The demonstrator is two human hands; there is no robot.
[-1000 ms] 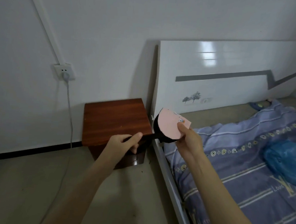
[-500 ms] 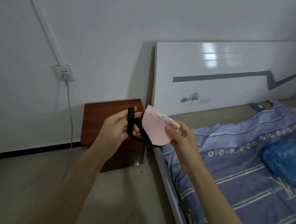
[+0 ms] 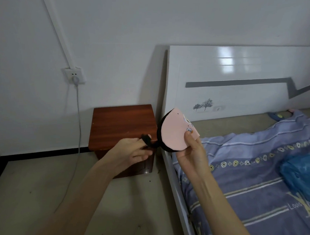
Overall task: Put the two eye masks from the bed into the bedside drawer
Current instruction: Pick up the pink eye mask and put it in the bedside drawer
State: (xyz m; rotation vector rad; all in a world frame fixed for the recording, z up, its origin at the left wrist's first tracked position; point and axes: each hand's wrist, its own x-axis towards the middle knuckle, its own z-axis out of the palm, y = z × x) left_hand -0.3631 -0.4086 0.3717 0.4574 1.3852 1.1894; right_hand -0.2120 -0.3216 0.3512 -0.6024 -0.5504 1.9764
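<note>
A pink eye mask (image 3: 173, 133) with a black back and black strap (image 3: 147, 139) hangs in the air between the bed and the brown wooden bedside cabinet (image 3: 122, 126). My right hand (image 3: 190, 152) pinches the mask's lower right edge. My left hand (image 3: 130, 150) is closed on the black strap, in front of the cabinet's front face. The cabinet's drawer front is mostly hidden behind my left hand. A dark blue object (image 3: 276, 115) lies far back on the bed by the headboard; I cannot tell what it is.
The white headboard (image 3: 243, 82) stands behind the bed, whose white side rail (image 3: 178, 191) runs toward me. A purple striped quilt (image 3: 246, 177) covers the bed, with a blue plastic bag (image 3: 303, 171) on it. A cable (image 3: 77, 121) drops from a wall socket (image 3: 75, 75) left of the cabinet.
My left hand has dropped from in front of the cabinet top and pulled the strap down and left. The mask has turned so its pink face shows more fully.
</note>
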